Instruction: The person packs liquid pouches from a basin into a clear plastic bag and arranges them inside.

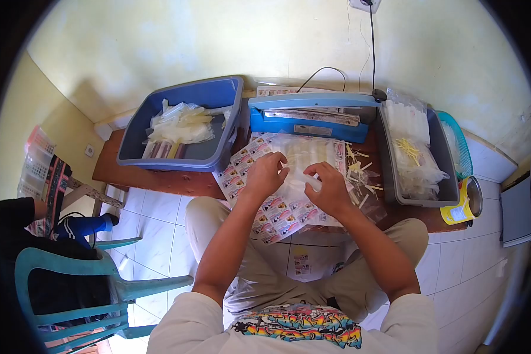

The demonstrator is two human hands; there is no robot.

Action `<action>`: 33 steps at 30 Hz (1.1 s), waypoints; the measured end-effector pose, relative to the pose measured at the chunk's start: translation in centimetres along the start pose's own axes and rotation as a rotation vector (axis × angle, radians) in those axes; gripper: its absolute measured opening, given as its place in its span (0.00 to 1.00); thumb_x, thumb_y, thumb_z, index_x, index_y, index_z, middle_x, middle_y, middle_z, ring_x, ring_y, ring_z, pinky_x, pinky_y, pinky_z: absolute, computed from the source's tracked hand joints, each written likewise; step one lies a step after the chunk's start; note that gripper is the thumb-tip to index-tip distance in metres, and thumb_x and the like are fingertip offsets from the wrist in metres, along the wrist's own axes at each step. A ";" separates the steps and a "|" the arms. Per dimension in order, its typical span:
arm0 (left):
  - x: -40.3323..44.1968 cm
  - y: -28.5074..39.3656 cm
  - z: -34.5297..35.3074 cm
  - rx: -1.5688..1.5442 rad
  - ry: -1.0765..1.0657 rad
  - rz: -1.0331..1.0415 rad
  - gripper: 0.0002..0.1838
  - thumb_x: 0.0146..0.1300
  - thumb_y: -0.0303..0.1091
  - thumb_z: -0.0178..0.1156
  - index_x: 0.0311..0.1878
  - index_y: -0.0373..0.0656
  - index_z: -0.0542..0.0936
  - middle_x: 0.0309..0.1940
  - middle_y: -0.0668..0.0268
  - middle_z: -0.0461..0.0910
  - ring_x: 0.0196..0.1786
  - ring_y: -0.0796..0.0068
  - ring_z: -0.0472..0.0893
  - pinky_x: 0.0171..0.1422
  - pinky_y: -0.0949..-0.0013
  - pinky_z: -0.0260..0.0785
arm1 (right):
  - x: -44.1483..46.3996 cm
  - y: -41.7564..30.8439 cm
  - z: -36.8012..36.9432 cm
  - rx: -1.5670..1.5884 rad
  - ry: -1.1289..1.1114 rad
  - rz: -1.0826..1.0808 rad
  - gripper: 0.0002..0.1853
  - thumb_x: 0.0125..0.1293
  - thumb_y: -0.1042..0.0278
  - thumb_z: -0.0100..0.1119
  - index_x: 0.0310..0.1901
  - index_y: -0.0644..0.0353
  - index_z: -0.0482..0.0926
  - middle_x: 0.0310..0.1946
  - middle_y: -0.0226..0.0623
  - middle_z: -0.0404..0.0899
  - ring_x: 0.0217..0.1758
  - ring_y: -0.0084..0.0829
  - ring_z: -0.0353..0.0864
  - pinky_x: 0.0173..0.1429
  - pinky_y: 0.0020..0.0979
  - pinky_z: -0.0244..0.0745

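Observation:
A clear plastic bag (pixel 304 147) with whitish tube-shaped packs inside lies on printed paper sheets (pixel 277 215) in front of me. My left hand (pixel 268 172) is at the bag's left side, its fingers curled and pressed together at the plastic's edge. On the right, my right hand (pixel 329 187) has its fingers closed on a white tube-shaped pack (pixel 312 180) at the bag's lower right. Just behind the bag stands a blue heat sealer (pixel 307 121), its light-blue arm raised above the base.
A blue tub (pixel 221 141) with plastic packs stands at left; a grey tub (pixel 400 192) with filled bags stands at right. Beside it are a yellow can (pixel 455 212) and a green basket (pixel 463 141). Yellowish strips (pixel 360 171) litter the bench (pixel 115 165). A green chair (pixel 71 262) stands at left.

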State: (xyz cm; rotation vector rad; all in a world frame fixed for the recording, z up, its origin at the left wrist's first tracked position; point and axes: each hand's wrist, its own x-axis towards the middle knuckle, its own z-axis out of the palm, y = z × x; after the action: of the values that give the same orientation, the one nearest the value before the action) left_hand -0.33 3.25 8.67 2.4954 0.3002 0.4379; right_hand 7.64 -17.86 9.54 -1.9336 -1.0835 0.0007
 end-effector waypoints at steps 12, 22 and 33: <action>0.8 -1.3 0.8 -0.265 0.058 -0.124 0.11 0.66 0.30 0.73 0.49 0.37 0.90 0.35 0.57 0.91 0.37 0.66 0.91 0.48 0.65 0.84 | 2.2 2.2 6.2 0.080 0.134 0.084 0.17 0.61 0.75 0.76 0.48 0.64 0.78 0.45 0.49 0.84 0.47 0.50 0.87 0.52 0.45 0.83; 0.1 -3.2 0.6 -0.351 -0.086 -0.138 0.20 0.63 0.32 0.75 0.58 0.37 0.88 0.33 0.60 0.90 0.38 0.66 0.90 0.48 0.62 0.81 | 2.3 1.5 6.2 0.238 0.016 0.234 0.20 0.64 0.74 0.76 0.56 0.63 0.81 0.51 0.45 0.89 0.53 0.43 0.92 0.51 0.39 0.87; 0.4 -3.8 0.7 -0.281 -0.196 -0.182 0.28 0.58 0.33 0.74 0.64 0.36 0.86 0.33 0.61 0.90 0.37 0.65 0.90 0.48 0.61 0.81 | 2.5 2.2 5.7 0.043 -0.082 0.152 0.23 0.62 0.72 0.78 0.57 0.59 0.81 0.51 0.44 0.89 0.51 0.44 0.91 0.50 0.43 0.86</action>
State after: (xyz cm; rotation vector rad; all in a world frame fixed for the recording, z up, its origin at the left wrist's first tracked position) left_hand -0.15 6.10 6.05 2.1924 0.3569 0.1477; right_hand 8.48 -12.64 5.50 -1.9874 -0.9793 0.1875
